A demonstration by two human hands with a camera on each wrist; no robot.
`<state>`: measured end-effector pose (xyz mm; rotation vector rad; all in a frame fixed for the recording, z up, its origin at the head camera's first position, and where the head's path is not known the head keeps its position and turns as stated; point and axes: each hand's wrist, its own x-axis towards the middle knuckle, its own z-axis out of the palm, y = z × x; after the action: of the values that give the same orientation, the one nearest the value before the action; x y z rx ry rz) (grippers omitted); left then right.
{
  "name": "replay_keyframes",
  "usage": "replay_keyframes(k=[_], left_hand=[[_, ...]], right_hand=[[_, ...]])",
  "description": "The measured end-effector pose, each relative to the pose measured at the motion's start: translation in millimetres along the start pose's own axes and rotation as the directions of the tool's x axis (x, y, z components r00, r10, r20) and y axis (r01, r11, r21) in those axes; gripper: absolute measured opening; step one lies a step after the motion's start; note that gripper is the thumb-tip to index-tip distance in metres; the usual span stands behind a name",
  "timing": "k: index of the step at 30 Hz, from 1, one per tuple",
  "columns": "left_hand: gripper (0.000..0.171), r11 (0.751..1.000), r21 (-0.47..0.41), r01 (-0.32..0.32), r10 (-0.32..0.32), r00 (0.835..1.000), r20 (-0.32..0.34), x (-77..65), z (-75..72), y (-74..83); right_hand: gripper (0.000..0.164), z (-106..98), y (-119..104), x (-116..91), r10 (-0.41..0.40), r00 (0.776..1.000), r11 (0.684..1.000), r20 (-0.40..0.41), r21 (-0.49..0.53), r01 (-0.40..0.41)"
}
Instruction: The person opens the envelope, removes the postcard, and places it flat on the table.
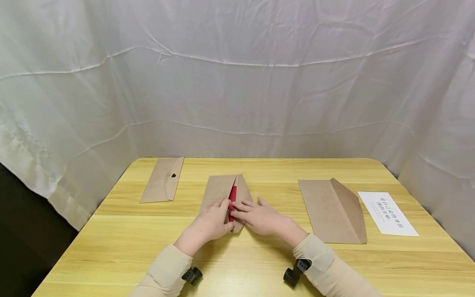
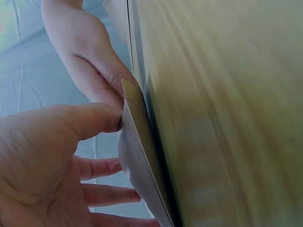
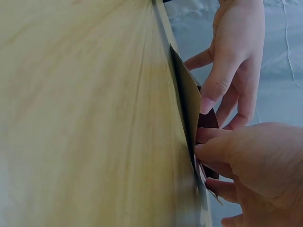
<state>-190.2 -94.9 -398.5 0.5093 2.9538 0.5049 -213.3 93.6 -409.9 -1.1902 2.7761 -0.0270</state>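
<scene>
A brown kraft-paper envelope (image 1: 222, 184) lies on the table in front of me, its flap (image 1: 243, 190) raised along the right side. Inside the opening shows a red card (image 1: 233, 193), mostly covered by paper and fingers. My left hand (image 1: 210, 220) holds the envelope's body by the opening, thumb at the near end; in the left wrist view its other fingers (image 2: 111, 194) reach along the paper. From the flap side, my right hand (image 1: 261, 216) has its fingertips at the red card. Thumb and finger come together there in the right wrist view, partly hiding the card (image 3: 208, 116).
A sealed brown envelope (image 1: 161, 181) with a small black mark lies at the back left. To the right is another brown envelope (image 1: 326, 210) with its flap spread out. Beside it sits a white printed card (image 1: 387, 214). Pale curtains (image 1: 259, 103) hang behind the wooden table (image 1: 122, 247).
</scene>
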Motion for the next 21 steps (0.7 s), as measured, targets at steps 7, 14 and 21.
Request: replay_keyframes(k=[7,14,21], left_hand=[[0.047,1.0,0.004,-0.01,0.01,1.0,-0.007,-0.9,-0.4,0.6],[0.056,1.0,0.013,-0.007,0.007,1.0,0.003,-0.6,0.5,0.9],[0.056,1.0,0.015,-0.005,0.005,1.0,0.008,-0.6,1.7,1.0]], right_hand=[[0.043,2.2,1.3,1.4,0.02,1.0,1.0,0.021,0.022,-0.02],[0.044,1.1,0.7,1.3,0.013,1.0,0.998,0.024,0.059,-0.014],[0.044,2.5,2.5,1.8,0.019,0.999,0.996,0.038,0.085,-0.022]])
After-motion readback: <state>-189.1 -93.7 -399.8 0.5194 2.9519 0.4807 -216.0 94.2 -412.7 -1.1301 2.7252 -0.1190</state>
